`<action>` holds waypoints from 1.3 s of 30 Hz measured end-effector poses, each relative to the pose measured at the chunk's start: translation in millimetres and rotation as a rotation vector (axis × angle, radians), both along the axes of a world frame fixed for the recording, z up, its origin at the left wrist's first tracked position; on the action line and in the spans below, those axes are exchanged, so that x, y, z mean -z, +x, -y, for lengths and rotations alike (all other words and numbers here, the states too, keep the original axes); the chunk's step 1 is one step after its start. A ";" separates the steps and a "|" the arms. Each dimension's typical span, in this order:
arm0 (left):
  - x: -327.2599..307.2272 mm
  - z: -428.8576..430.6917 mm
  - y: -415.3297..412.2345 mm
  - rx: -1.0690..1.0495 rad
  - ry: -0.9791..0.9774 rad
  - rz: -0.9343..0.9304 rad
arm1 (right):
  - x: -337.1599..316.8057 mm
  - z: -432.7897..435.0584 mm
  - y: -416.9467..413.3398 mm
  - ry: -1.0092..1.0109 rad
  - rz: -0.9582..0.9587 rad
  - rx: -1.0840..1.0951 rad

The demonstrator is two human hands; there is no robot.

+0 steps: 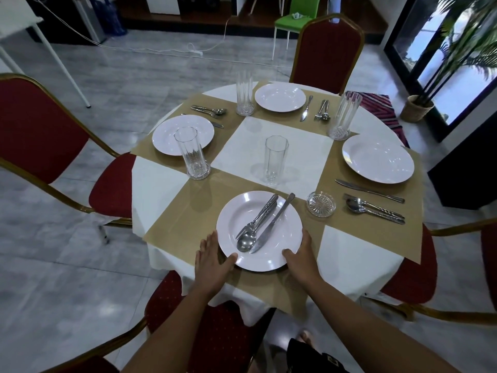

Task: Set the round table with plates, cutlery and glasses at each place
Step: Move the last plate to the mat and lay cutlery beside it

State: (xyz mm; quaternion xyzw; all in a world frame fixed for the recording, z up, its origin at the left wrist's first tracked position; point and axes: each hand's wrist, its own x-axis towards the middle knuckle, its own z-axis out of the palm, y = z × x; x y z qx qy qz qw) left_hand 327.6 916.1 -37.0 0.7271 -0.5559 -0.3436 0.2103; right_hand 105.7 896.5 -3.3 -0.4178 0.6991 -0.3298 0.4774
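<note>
The round table has a white cloth and tan placemats. At the near place a white plate carries a fork, a spoon and a knife. My left hand holds the plate's left rim, thumb on top. My right hand grips the right rim the same way. Three other plates lie at the left, far and right places. Tall glasses stand at the left, far, right and centre.
Cutlery lies beside the left, far and right plates. A small cut-glass dish sits just right of the near plate. Red chairs with gold frames ring the table, one directly below me.
</note>
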 end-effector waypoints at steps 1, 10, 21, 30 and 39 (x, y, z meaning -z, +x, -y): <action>0.7 0.0 0.2 -0.001 -0.003 0.004 | -0.1 0.0 0.1 -0.004 0.003 0.003; 2.9 0.5 0.2 0.000 -0.008 0.016 | -3.4 4.2 -2.8 0.001 0.013 0.024; 2.2 0.3 -0.8 0.001 0.020 0.017 | -3.9 14.1 -8.6 0.024 -0.010 0.013; 0.2 3.9 2.7 0.000 0.029 -0.011 | -17.7 61.0 -8.2 -0.353 -0.817 -0.332; -23.9 10.4 0.2 -0.011 -0.103 -0.056 | -11.9 99.1 -3.3 -0.403 -1.145 -0.904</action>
